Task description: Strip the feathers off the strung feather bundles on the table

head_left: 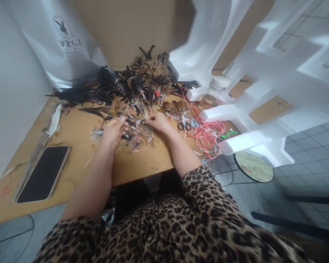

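Observation:
My left hand (114, 130) is over the wooden table at the left side of a loose feather pile (138, 135), its thumb and fingers pinched together on something I cannot make out. Across the pile, my right hand (157, 121) is also closed in a pinch, touching the feathers; what sits between its fingertips is too small to name. Brown and grey feathers lie between and below both hands. Behind them rise black feathers (120, 86) and a bushy brown feather bundle (156, 73). Black-handled scissors (184, 126) rest right of my right hand.
A phone (44, 175) lies at the table's left, near a white feather (55, 120). Pink and red strings (208, 137) tangle at the right by a clear jar (218, 87). White plastic chairs (252, 117) crowd the right side. A silver bag (68, 44) stands back left.

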### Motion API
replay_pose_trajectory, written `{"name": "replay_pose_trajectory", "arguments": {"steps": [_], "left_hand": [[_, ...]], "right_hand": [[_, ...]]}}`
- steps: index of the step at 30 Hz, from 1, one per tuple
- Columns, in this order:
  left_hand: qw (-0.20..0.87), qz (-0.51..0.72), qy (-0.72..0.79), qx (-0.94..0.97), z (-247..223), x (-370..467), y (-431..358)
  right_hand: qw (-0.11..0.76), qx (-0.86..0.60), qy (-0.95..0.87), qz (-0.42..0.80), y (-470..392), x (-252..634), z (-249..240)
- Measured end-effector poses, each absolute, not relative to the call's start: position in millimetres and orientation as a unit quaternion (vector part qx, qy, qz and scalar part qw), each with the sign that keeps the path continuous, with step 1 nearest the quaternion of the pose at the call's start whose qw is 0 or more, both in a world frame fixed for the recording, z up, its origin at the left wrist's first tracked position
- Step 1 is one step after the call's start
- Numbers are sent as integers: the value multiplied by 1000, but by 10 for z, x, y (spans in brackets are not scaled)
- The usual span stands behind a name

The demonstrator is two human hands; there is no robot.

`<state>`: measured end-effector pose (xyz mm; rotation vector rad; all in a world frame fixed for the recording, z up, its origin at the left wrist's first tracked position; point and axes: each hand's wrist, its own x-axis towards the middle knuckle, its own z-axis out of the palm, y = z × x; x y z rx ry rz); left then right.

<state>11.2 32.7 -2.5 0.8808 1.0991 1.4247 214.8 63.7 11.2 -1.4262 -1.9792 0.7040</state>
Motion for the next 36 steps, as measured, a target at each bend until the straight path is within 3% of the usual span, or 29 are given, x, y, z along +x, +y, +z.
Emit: {"name": "replay_pose_trajectory", "arguments": {"steps": [9, 12, 15, 20, 26, 36], "left_hand": [[554, 599, 451, 362, -1, 155, 318], [556, 597, 447, 365, -20, 155, 327], [560, 587, 448, 376, -33, 156, 323], [589, 554, 445, 385, -24, 191, 281], [680, 507, 404, 342, 50, 231, 234], [754, 479, 336, 299, 81, 213, 181]], "right_hand": [[174, -533, -809, 176, 572, 2087, 138], [194, -533, -807, 164, 577, 2082, 125], [305, -524, -760, 236, 584, 2089, 145], [442, -434, -587, 522, 583, 2049, 179], [474, -332, -462, 672, 564, 1940, 155], [437, -300, -500, 685, 499, 1799, 92]]}}
